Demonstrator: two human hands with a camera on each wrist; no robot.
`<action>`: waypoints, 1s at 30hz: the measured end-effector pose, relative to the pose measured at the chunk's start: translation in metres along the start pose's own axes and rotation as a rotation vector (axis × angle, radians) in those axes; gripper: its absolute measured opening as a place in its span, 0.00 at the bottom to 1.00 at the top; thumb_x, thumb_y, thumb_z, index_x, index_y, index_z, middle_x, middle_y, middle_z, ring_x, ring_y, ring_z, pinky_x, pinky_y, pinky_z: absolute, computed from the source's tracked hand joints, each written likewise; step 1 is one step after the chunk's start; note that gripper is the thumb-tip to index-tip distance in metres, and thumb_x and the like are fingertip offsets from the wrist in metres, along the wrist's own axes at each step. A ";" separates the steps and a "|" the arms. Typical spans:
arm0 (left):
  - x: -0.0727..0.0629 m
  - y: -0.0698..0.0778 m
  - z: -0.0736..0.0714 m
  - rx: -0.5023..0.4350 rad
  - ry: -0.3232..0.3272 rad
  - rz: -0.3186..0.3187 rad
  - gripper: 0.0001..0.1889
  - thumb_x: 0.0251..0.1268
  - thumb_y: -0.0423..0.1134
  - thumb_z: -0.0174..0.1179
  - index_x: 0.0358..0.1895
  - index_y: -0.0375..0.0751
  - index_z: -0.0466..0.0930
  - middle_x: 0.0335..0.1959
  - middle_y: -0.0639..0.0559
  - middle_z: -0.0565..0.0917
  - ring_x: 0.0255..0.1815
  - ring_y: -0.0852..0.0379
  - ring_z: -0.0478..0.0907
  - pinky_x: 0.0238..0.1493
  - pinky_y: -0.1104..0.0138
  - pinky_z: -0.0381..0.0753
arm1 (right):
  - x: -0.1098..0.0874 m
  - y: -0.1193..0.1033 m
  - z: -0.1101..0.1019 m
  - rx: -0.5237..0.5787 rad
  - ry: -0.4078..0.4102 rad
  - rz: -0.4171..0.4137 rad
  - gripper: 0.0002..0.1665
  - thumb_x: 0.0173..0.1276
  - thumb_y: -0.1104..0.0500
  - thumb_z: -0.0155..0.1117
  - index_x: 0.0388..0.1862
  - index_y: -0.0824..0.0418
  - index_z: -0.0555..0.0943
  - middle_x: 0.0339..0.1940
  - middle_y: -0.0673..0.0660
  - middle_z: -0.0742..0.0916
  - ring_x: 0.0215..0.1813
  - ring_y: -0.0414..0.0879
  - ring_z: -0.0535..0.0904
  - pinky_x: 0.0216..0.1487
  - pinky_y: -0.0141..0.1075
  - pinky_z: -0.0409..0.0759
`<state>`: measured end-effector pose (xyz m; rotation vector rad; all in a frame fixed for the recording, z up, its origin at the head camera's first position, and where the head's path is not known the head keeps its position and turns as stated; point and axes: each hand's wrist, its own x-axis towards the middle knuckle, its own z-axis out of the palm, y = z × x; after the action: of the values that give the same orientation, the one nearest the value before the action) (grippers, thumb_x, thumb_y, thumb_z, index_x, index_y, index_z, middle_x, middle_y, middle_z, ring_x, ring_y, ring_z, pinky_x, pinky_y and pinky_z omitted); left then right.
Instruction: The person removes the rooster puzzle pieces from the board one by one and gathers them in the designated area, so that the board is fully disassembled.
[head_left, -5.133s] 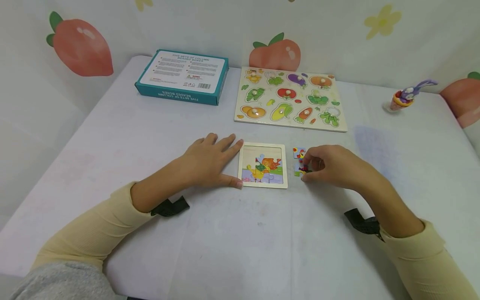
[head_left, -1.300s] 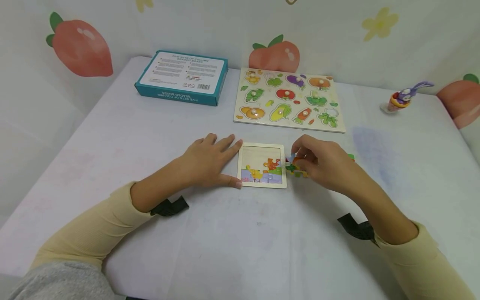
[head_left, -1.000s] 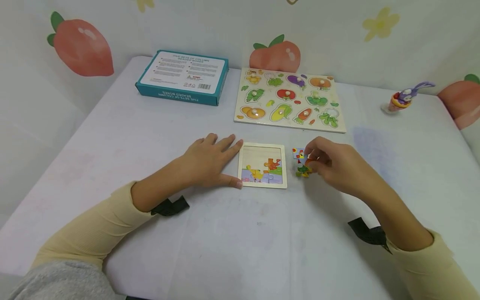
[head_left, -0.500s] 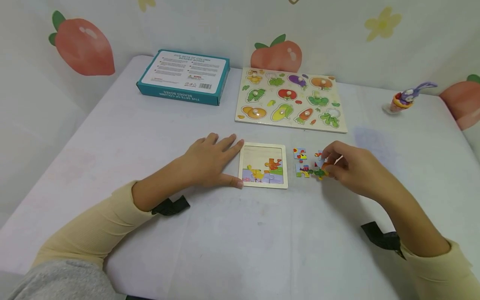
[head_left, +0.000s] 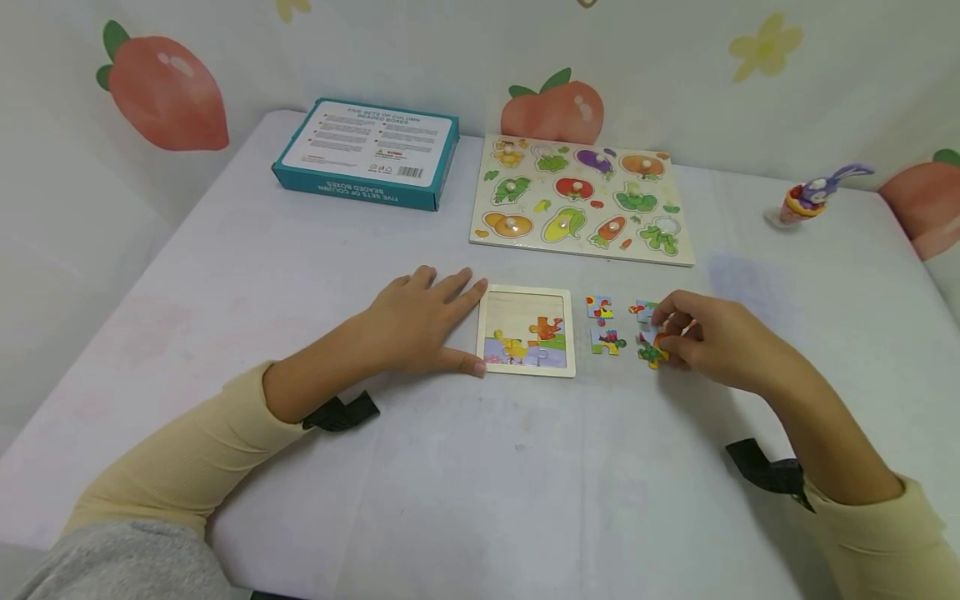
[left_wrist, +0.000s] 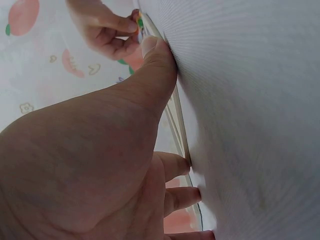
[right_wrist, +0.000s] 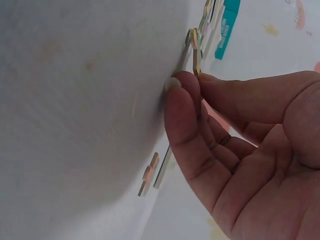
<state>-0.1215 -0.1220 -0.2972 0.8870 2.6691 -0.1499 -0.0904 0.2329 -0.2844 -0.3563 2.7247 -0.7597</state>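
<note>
My right hand (head_left: 712, 337) pinches a jigsaw piece (head_left: 651, 350) with green and red on it, low over the table right of the small puzzle frame. In the right wrist view the same piece (right_wrist: 196, 55) shows edge-on between thumb and fingertips. The wooden puzzle frame (head_left: 525, 372) lies flat, with joined pieces (head_left: 513, 350) along its bottom and lower right; its upper part shows bare wood. My left hand (head_left: 412, 325) rests spread on the table, thumb and index fingertip against the frame's left edge. Loose pieces lie between frame and right hand, among them a red-and-yellow one (head_left: 598, 307).
A vegetable knob puzzle board (head_left: 581, 200) lies behind the frame. The teal-edged box (head_left: 367, 154) sits at the back left, a purple rabbit figurine (head_left: 806, 198) at the back right. In the right wrist view another loose piece (right_wrist: 150, 175) lies on the table.
The green-and-red piece has come out of the frame's middle in my right hand, which has then moved right past the loose pieces and lowered. My left hand has stayed at the frame.
</note>
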 end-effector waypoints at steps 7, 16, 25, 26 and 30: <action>0.000 0.000 0.000 -0.001 -0.002 -0.002 0.59 0.55 0.81 0.50 0.83 0.50 0.42 0.82 0.44 0.48 0.74 0.35 0.54 0.67 0.43 0.65 | 0.001 0.003 -0.001 0.001 -0.024 0.013 0.10 0.67 0.68 0.67 0.46 0.63 0.79 0.34 0.54 0.84 0.30 0.46 0.81 0.31 0.36 0.79; 0.000 0.000 0.001 0.004 -0.001 -0.001 0.59 0.55 0.81 0.50 0.83 0.49 0.42 0.82 0.44 0.48 0.74 0.35 0.54 0.67 0.43 0.66 | 0.003 0.007 -0.003 -0.054 -0.032 0.014 0.11 0.67 0.67 0.67 0.48 0.62 0.81 0.33 0.53 0.83 0.31 0.46 0.77 0.31 0.36 0.76; 0.000 0.000 0.000 0.000 0.002 -0.004 0.59 0.55 0.81 0.50 0.83 0.50 0.42 0.82 0.44 0.49 0.74 0.35 0.54 0.67 0.43 0.66 | 0.004 0.007 -0.002 -0.079 -0.027 0.008 0.11 0.67 0.66 0.67 0.47 0.62 0.82 0.35 0.53 0.83 0.36 0.49 0.75 0.33 0.39 0.74; 0.000 0.000 0.000 -0.001 0.003 -0.003 0.59 0.55 0.81 0.50 0.83 0.50 0.42 0.82 0.44 0.49 0.74 0.35 0.54 0.67 0.43 0.66 | 0.004 0.007 -0.002 -0.078 -0.026 0.004 0.11 0.67 0.66 0.68 0.47 0.62 0.82 0.35 0.53 0.83 0.36 0.49 0.75 0.33 0.38 0.74; 0.000 0.000 0.001 -0.002 0.003 -0.002 0.59 0.55 0.81 0.50 0.83 0.50 0.42 0.82 0.44 0.49 0.74 0.35 0.54 0.67 0.43 0.65 | 0.004 0.005 -0.002 -0.090 -0.012 -0.017 0.10 0.67 0.64 0.69 0.47 0.62 0.82 0.35 0.51 0.83 0.35 0.47 0.74 0.32 0.37 0.73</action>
<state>-0.1213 -0.1223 -0.2977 0.8842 2.6730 -0.1468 -0.0951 0.2370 -0.2866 -0.4030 2.7540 -0.6385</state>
